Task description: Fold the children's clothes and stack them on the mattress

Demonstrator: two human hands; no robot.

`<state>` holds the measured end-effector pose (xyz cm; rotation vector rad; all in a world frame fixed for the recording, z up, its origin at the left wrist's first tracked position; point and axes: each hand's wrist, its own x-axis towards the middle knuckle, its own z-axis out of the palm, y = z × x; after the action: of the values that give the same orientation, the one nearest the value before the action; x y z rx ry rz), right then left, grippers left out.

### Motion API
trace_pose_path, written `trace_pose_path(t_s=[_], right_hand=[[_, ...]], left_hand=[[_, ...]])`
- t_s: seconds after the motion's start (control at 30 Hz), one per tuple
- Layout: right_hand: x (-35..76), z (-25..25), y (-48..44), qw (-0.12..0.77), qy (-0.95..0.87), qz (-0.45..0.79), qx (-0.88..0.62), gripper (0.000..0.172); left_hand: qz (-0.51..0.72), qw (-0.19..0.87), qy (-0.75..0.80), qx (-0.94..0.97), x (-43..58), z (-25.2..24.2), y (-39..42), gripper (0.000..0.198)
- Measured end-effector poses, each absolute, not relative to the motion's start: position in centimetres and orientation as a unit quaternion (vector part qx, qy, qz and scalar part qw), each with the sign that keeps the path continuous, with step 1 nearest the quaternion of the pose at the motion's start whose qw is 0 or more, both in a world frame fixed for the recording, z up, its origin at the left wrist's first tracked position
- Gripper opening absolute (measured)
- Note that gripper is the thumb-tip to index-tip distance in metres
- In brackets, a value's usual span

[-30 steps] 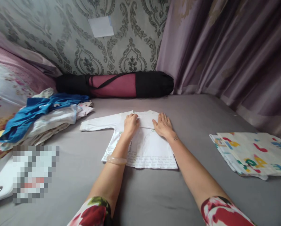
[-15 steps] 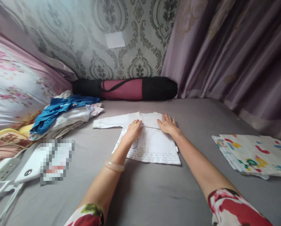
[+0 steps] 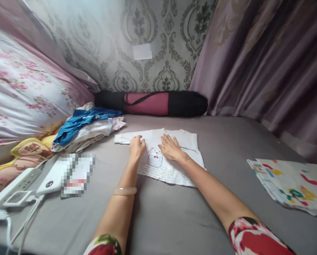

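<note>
A small white long-sleeved shirt lies spread on the grey bed sheet, with a bear drawing and lines of print on its front. Its left sleeve stretches out to the side, while the right sleeve is folded in across the chest. At the base of the outstretched sleeve, my left hand has its fingers bent and closed on the fabric. My right hand rests flat on the chest of the shirt, fingers spread, just right of the bear.
Left are a heap of clothes with a blue garment, a yellow cushion, a white power strip and a white device with cables. Folded patterned cloth lies right. A black-and-maroon long bag lies along the wall.
My left hand has moved left from the shirt's middle to the sleeve base. My right hand has slid left from the shoulder edge to the chest, and the bear drawing is uncovered. The view has shifted slightly.
</note>
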<state>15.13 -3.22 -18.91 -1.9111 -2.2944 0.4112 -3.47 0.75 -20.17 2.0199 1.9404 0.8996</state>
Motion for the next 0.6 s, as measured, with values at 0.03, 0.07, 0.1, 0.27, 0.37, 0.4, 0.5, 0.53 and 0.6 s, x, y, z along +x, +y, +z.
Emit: trace_pose_path(t_s=[0.03, 0.07, 0.1, 0.27, 0.37, 0.4, 0.5, 0.53, 0.6], right_hand=[[14.7, -19.0, -3.0, 0.062, -0.761, 0.137, -0.631, 0.067], [14.4, -19.0, -2.8, 0.059, -0.763, 0.137, -0.629, 0.067], [14.2, -19.1, -2.7, 0.056, -0.764, 0.138, -0.628, 0.067], [13.7, -19.9, -2.4, 0.057, -0.766, 0.128, -0.627, 0.068], [13.6, -20.5, -2.4, 0.065, -0.764, 0.114, -0.632, 0.068], [13.5, -20.6, -2.4, 0.067, -0.762, 0.111, -0.634, 0.068], [13.4, -20.8, -2.5, 0.072, -0.762, 0.107, -0.634, 0.068], [13.4, -20.8, -2.5, 0.074, -0.763, 0.106, -0.633, 0.068], [13.3, -20.7, -2.5, 0.081, -0.763, 0.096, -0.634, 0.067]], left_hand=[[0.298, 0.087, 0.684, 0.660, -4.2, -19.9, 1.1, 0.031], [0.290, 0.072, 0.711, 0.637, -4.9, -19.5, 1.4, 0.033], [0.280, 0.059, 0.736, 0.614, -5.7, -19.2, 1.7, 0.034], [0.232, 0.047, 0.821, 0.520, -9.3, -18.2, 2.7, 0.042], [0.225, 0.060, 0.840, 0.490, -10.5, -18.3, 3.1, 0.044], [0.227, 0.065, 0.844, 0.481, -10.8, -18.4, 3.2, 0.045], [0.235, 0.079, 0.854, 0.457, -11.0, -18.8, 3.5, 0.049], [0.238, 0.081, 0.856, 0.452, -11.1, -19.0, 3.6, 0.050], [0.247, 0.083, 0.856, 0.446, -11.1, -19.2, 3.9, 0.050]])
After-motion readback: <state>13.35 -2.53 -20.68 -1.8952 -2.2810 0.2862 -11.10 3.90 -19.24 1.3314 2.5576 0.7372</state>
